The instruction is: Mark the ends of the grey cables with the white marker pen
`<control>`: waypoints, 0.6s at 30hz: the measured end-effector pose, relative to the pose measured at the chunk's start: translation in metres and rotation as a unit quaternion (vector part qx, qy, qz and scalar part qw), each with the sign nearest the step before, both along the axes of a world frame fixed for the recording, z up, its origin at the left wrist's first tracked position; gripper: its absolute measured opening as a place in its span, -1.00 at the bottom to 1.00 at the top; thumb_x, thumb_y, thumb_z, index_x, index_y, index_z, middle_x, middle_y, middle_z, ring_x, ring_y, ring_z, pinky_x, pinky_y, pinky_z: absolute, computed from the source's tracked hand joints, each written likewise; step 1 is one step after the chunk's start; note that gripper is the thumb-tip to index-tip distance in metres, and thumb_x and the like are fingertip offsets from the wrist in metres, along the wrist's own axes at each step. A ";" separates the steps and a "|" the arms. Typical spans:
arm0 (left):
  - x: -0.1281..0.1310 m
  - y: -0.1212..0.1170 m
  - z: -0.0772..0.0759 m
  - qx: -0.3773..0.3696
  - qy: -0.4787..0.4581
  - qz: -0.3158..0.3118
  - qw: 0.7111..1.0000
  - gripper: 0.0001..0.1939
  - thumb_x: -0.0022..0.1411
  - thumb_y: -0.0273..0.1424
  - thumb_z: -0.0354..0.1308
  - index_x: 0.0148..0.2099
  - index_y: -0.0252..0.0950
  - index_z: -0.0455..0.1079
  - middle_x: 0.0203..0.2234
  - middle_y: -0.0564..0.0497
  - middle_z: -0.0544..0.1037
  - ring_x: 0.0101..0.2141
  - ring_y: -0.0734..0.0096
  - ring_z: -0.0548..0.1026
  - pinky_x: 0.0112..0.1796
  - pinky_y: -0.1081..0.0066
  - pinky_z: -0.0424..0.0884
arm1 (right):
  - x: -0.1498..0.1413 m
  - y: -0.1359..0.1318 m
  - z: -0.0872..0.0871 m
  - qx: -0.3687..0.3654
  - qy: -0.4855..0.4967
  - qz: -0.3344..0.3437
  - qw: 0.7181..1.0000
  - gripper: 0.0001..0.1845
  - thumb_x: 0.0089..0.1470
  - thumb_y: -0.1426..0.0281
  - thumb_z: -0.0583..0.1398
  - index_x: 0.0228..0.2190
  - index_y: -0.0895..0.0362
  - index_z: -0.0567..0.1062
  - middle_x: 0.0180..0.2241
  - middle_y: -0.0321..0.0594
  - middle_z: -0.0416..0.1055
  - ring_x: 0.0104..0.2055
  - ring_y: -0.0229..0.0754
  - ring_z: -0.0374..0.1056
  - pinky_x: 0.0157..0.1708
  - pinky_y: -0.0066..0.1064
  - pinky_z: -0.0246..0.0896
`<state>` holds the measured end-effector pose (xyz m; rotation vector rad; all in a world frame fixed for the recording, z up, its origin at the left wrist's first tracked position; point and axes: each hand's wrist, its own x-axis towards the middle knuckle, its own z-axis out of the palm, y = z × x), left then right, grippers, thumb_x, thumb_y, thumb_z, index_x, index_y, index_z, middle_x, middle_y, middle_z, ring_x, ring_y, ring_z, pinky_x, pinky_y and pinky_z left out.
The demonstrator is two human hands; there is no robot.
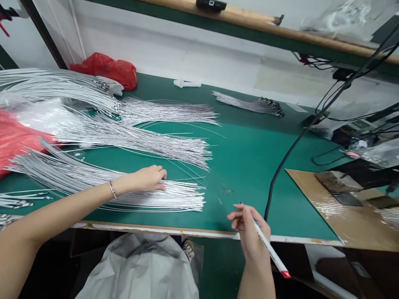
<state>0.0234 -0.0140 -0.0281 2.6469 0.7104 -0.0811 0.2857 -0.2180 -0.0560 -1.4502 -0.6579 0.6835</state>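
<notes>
My left hand [148,178] lies on the nearest bundle of thin grey-white wires [183,197], its thumb and fingers a little apart. The wires run left to right, with their right ends spread near the bench's front edge. Over the front edge, to the right of that bundle, my right hand [251,232] is closed around a white marker pen [271,249] with a red end. The marker tilts, its red end pointing down to the right. Behind my left hand lie a second wire bundle [174,145] and a third wire bundle [168,110].
A small wire bundle [246,104] with dark ends lies at the back. Red plastic bags [109,68] and thicker grey cables [46,83] occupy the left. A black cable [286,153] hangs across the green bench [243,153]. Cardboard [311,203] overhangs the front right.
</notes>
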 end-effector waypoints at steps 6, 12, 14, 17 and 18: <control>0.000 -0.013 0.000 -0.033 0.011 -0.028 0.999 -0.77 0.28 -0.29 -0.04 -0.34 -0.26 0.34 -0.43 -0.03 0.46 -0.38 0.31 0.39 -0.40 0.41 0.17 | 0.000 -0.007 -0.007 -0.007 -0.001 0.000 1.000 -0.57 -0.10 0.05 0.25 -0.44 0.20 0.46 -0.66 -0.22 0.43 -0.71 -0.31 0.20 -0.73 -0.49 0.05; -0.001 -0.011 0.008 -0.028 -0.017 -0.001 0.999 -0.69 0.33 -0.33 -0.18 -0.35 -0.27 0.34 -0.52 -0.01 0.45 -0.48 0.36 0.36 -0.43 0.42 0.14 | -0.003 -0.008 -0.002 0.008 -0.028 -0.001 1.000 -0.60 -0.04 0.07 0.22 -0.44 0.19 0.46 -0.64 -0.21 0.43 -0.69 -0.31 0.19 -0.69 -0.48 0.08; -0.001 -0.011 0.012 -0.036 -0.031 -0.002 0.999 -0.66 0.36 -0.30 -0.22 -0.31 -0.28 0.33 -0.47 0.00 0.45 -0.46 0.38 0.36 -0.40 0.44 0.17 | -0.005 -0.009 -0.001 0.013 -0.036 -0.001 0.999 -0.61 -0.04 0.08 0.22 -0.44 0.19 0.46 -0.64 -0.22 0.43 -0.69 -0.32 0.19 -0.67 -0.47 0.11; -0.001 -0.011 0.016 -0.077 -0.054 -0.007 0.996 -0.61 0.38 -0.24 -0.26 -0.26 -0.29 0.33 -0.39 -0.02 0.46 -0.39 0.38 0.38 -0.34 0.45 0.20 | -0.010 -0.009 -0.002 0.020 -0.036 -0.007 0.999 -0.63 -0.02 0.10 0.21 -0.44 0.19 0.46 -0.65 -0.25 0.42 -0.69 -0.34 0.17 -0.66 -0.50 0.10; -0.001 -0.010 0.016 -0.094 -0.057 -0.006 0.994 -0.60 0.37 -0.21 -0.26 -0.25 -0.29 0.34 -0.37 -0.02 0.46 -0.38 0.38 0.37 -0.34 0.45 0.20 | -0.011 -0.009 -0.002 0.022 -0.035 -0.009 0.999 -0.64 0.00 0.11 0.20 -0.43 0.19 0.46 -0.65 -0.26 0.41 -0.69 -0.35 0.17 -0.66 -0.51 0.09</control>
